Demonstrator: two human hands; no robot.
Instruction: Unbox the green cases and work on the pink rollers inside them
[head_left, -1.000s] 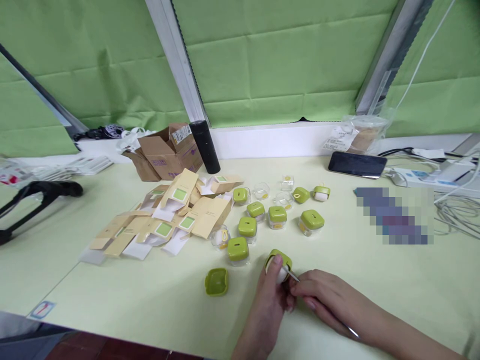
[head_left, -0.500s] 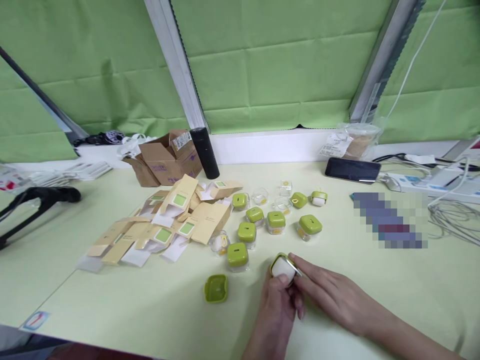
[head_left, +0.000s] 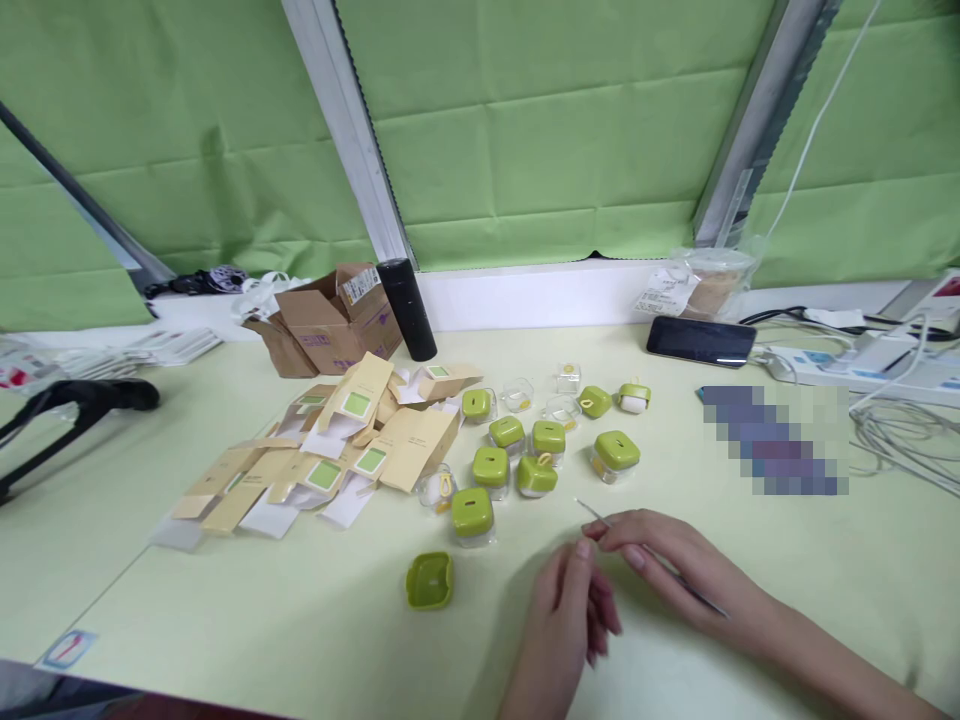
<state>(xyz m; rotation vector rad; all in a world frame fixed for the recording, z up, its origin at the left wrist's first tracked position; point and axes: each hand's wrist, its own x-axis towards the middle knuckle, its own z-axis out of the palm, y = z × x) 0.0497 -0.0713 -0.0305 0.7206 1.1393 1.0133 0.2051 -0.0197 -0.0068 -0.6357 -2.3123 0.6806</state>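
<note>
A thin metal tool point(head_left: 594, 512) is held in my right hand point(head_left: 667, 565), its tip pointing up-left over the table. Beside it, my left hand point(head_left: 566, 610) has its fingers curled near my right fingertips; whether anything is in them is hidden. A green case with a yellow loop and white underside point(head_left: 537, 476) sits just beyond my hands. Several green-lidded clear containers point(head_left: 472, 514) stand to its left and behind. An open green lid point(head_left: 430, 581) lies hollow side up left of my left hand.
Opened tan paper boxes point(head_left: 412, 440) are heaped at the left. Behind stand a cardboard box point(head_left: 337, 335) and a black bottle point(head_left: 407, 310). A phone point(head_left: 701, 341), power strip point(head_left: 840, 370) and cables lie at the right.
The green case with white inside has left my left hand and now rests among the containers. My hands have drawn slightly apart, and the thin tool now points away from my right fingers.
</note>
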